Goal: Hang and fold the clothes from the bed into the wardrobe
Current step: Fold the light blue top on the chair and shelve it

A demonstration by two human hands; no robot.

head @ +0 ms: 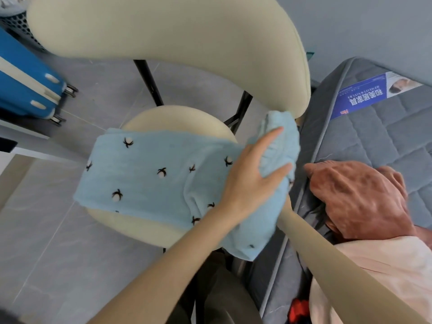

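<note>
While the light-blue sweater (152, 174) is pressed onto the chair (163, 31) by the spread left hand (254, 169), the right hand is hidden under it, its grip untold, and white Chinese characters are seen on a blue label (364, 97) beside the chair.

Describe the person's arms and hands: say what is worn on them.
Both forearms are bare as far as the frame shows, with no sleeve in sight. The left hand has no glove, ring, watch or bracelet that shows. The right arm is just as plain at the wrist. The right hand is hidden behind the light blue garment.
</note>
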